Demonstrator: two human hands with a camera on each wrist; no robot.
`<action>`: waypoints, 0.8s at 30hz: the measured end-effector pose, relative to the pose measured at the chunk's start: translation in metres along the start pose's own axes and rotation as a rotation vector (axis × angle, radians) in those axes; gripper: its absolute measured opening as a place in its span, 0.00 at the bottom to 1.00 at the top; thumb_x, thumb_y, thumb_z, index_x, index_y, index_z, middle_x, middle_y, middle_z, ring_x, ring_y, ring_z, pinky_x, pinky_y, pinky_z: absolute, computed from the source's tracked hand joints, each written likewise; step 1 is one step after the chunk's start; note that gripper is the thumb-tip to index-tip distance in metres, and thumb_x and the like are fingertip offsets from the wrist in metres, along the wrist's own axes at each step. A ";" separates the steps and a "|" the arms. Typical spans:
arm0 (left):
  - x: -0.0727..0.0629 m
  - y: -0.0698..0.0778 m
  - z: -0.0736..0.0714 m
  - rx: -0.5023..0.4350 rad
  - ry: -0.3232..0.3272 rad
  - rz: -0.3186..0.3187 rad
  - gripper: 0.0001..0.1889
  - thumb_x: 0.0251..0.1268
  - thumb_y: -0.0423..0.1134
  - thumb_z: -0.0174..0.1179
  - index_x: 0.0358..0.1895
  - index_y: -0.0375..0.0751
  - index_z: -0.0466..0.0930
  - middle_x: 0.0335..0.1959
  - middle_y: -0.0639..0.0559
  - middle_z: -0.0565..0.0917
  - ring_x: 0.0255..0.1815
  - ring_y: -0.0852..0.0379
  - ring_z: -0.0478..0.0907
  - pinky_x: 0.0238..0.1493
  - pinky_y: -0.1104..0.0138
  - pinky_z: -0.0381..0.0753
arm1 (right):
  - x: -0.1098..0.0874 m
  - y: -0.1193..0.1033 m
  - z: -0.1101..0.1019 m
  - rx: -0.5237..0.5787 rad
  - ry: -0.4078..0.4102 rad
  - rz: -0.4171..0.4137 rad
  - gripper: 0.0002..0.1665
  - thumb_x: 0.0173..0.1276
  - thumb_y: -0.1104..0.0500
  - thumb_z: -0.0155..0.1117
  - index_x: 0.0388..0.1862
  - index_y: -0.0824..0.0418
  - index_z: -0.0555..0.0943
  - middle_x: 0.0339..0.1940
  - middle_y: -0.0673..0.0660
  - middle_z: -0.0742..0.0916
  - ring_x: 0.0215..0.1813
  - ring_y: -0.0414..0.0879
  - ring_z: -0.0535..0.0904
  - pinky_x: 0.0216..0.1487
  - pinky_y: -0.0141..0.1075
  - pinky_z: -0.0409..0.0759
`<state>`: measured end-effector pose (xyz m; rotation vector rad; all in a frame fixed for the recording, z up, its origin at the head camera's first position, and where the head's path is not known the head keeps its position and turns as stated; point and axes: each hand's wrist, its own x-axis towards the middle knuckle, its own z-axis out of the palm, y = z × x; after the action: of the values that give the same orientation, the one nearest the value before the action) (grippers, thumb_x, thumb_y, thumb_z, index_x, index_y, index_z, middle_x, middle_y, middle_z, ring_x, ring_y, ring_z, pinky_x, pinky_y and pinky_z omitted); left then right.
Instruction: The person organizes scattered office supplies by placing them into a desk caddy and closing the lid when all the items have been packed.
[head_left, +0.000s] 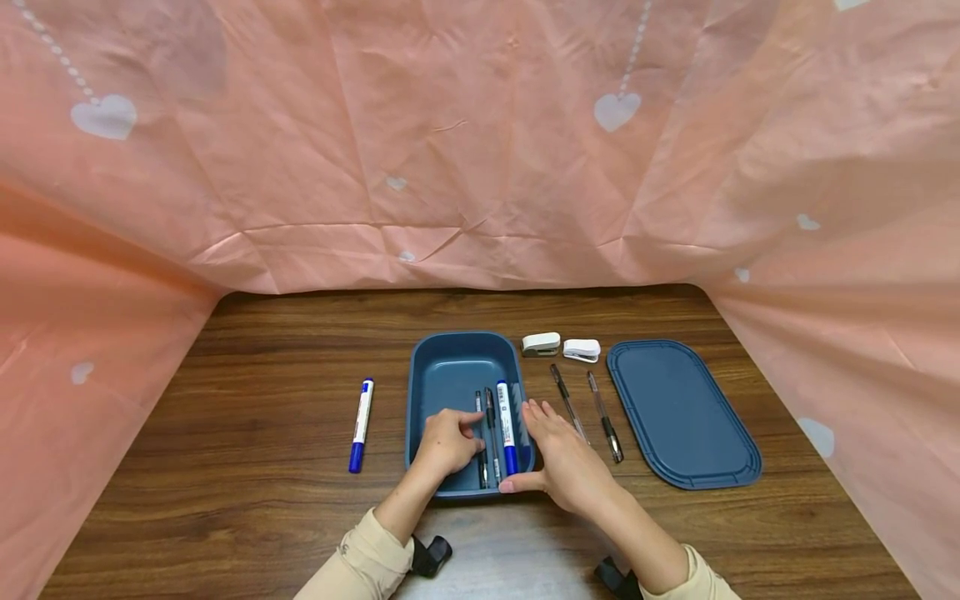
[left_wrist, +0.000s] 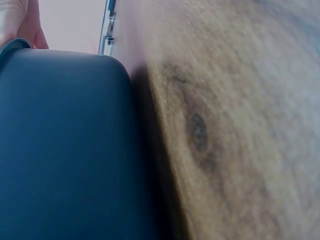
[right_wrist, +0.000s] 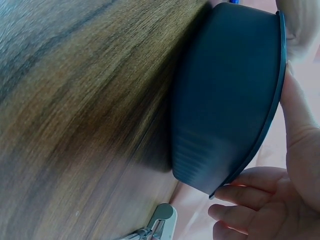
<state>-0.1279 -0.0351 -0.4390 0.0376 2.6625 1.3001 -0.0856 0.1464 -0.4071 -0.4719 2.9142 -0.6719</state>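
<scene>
A blue plastic box [head_left: 442, 348] holds two slim black-and-clear pens and a white whiteboard marker [head_left: 506, 417] with a blue cap, lying side by side. My left hand [head_left: 450, 442] reaches over its left side, thumb and index fingertips at the leftmost pen [head_left: 483, 473]; the middle pen [head_left: 491, 412] lies just beyond. My right hand [head_left: 566, 458] rests against the right rim with straight fingers, its thumb spread along the front corner. In the right wrist view that thumb and the fingers [right_wrist: 252, 195] touch the rim. The left wrist view mostly shows the box's outer wall [left_wrist: 65, 140].
Another blue-capped marker [head_left: 362, 425] lies left of the box. To the right are two small staplers [head_left: 541, 343], two more pens [head_left: 605, 417] and a flat blue lid [head_left: 682, 412]. Pink cloth [head_left: 480, 150] surrounds the wooden table [head_left: 247, 433] at the back and sides.
</scene>
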 end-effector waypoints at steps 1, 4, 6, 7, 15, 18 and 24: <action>0.000 0.000 -0.001 -0.002 0.007 0.002 0.24 0.49 0.28 0.70 0.54 0.41 0.84 0.23 0.52 0.77 0.26 0.58 0.70 0.26 0.71 0.68 | 0.000 0.000 0.000 0.000 0.000 -0.001 0.62 0.47 0.37 0.74 0.72 0.70 0.62 0.75 0.68 0.65 0.77 0.64 0.57 0.75 0.55 0.58; -0.001 0.002 -0.004 -0.025 0.017 0.001 0.25 0.50 0.28 0.70 0.56 0.41 0.83 0.23 0.52 0.77 0.24 0.59 0.72 0.25 0.71 0.69 | 0.000 0.000 0.000 0.001 -0.002 -0.001 0.62 0.48 0.37 0.74 0.72 0.70 0.62 0.75 0.68 0.65 0.77 0.64 0.57 0.75 0.55 0.58; -0.002 0.003 -0.007 -0.048 0.017 0.009 0.25 0.51 0.28 0.70 0.57 0.41 0.82 0.23 0.51 0.77 0.21 0.61 0.74 0.23 0.72 0.72 | 0.000 -0.001 0.000 0.001 -0.003 -0.001 0.62 0.48 0.37 0.74 0.72 0.70 0.62 0.75 0.68 0.65 0.77 0.64 0.57 0.75 0.55 0.58; -0.002 0.004 -0.008 -0.063 0.013 0.008 0.26 0.51 0.28 0.70 0.57 0.41 0.81 0.23 0.50 0.77 0.20 0.61 0.75 0.22 0.72 0.72 | 0.000 -0.001 0.000 0.000 -0.004 0.000 0.62 0.48 0.37 0.74 0.72 0.70 0.62 0.75 0.68 0.65 0.77 0.63 0.57 0.75 0.55 0.58; -0.005 0.013 -0.025 -0.143 0.016 0.019 0.27 0.56 0.30 0.68 0.61 0.45 0.78 0.30 0.46 0.80 0.17 0.62 0.78 0.22 0.70 0.80 | 0.000 -0.001 -0.001 0.000 -0.009 0.001 0.61 0.48 0.37 0.74 0.72 0.71 0.62 0.74 0.68 0.66 0.77 0.64 0.57 0.76 0.55 0.57; -0.007 0.017 -0.032 -0.166 0.026 0.027 0.27 0.57 0.31 0.68 0.62 0.47 0.79 0.34 0.44 0.82 0.18 0.62 0.80 0.24 0.70 0.82 | 0.000 -0.001 -0.002 0.002 -0.005 -0.003 0.61 0.48 0.37 0.74 0.72 0.71 0.62 0.74 0.68 0.66 0.77 0.64 0.57 0.75 0.56 0.57; -0.012 0.028 -0.048 -0.193 0.054 0.035 0.27 0.58 0.32 0.68 0.62 0.51 0.78 0.43 0.41 0.85 0.23 0.55 0.85 0.26 0.69 0.82 | 0.000 -0.002 -0.002 -0.005 -0.005 -0.003 0.61 0.48 0.37 0.74 0.72 0.71 0.62 0.74 0.68 0.66 0.77 0.64 0.57 0.75 0.55 0.58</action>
<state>-0.1259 -0.0570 -0.3863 0.0238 2.5774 1.5839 -0.0854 0.1456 -0.4047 -0.4773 2.9123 -0.6630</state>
